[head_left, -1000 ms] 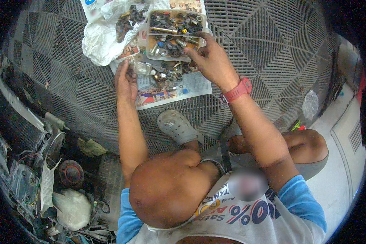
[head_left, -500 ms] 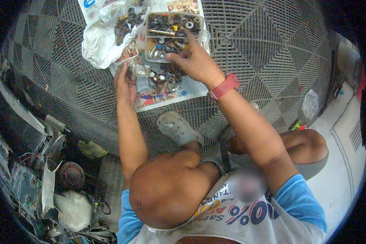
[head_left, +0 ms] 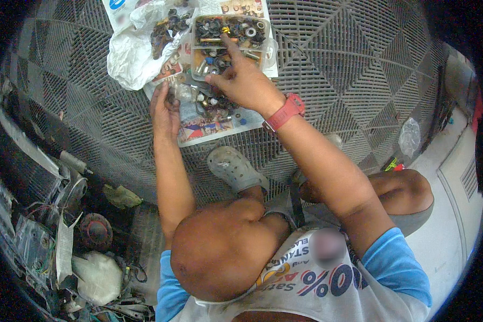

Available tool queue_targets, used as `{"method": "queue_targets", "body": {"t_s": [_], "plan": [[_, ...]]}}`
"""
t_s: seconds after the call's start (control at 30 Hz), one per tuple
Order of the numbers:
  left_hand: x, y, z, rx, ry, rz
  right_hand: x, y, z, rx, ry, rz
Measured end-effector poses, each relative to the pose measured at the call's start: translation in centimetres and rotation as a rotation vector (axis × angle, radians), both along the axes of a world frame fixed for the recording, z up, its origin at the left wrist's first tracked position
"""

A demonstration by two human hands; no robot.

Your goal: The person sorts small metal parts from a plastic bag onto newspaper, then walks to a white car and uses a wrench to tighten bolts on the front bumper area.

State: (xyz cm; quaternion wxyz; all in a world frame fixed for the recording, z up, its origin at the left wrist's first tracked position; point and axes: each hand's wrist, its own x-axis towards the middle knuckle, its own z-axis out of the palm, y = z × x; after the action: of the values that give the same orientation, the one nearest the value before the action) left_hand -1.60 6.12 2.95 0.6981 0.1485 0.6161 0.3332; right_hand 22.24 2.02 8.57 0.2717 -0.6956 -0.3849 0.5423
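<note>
My right hand (head_left: 241, 83) reaches over a clear divided plastic container (head_left: 264, 56) of bolts, washers and small dark parts, thumb and forefinger apart, the forefinger at a long metal pin (head_left: 212, 39) near a small yellow piece (head_left: 226, 30). My left hand (head_left: 166, 112) rests with curled fingers at the left edge of a small clear bag (head_left: 185, 92); what they hold, if anything, is hidden. Loose hardware (head_left: 214, 107) lies below the container on newspaper (head_left: 209, 129). A crumpled white plastic bag (head_left: 134, 59) lies at the left, with more dark parts (head_left: 169, 27) beside it.
My bare knees and a grey clog (head_left: 225, 163) are on and above the grey grid floor mat (head_left: 349, 64). Vehicle parts and wires (head_left: 37, 231) crowd the lower left. A clear plastic bag (head_left: 409, 137) and a yellow-green object (head_left: 392, 163) lie right. A pale floor (head_left: 456, 204) borders the mat.
My right hand has moved left across the container, its forefinger now further in toward the middle. My left hand has stayed nearly in place, slightly lower than a second ago.
</note>
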Motion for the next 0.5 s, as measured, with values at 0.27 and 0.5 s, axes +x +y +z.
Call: {"method": "queue_targets", "body": {"t_s": [0.27, 0.5], "plan": [[0.3, 0.1, 0.4, -0.008, -0.008, 0.007, 2.0, -1.3, 1.4, 0.038, 0.016, -0.266], [-0.3, -0.1, -0.6, 0.014, -0.034, 0.026, 3.7, -6.0, 1.2, 0.046, -0.035, -0.431]]}}
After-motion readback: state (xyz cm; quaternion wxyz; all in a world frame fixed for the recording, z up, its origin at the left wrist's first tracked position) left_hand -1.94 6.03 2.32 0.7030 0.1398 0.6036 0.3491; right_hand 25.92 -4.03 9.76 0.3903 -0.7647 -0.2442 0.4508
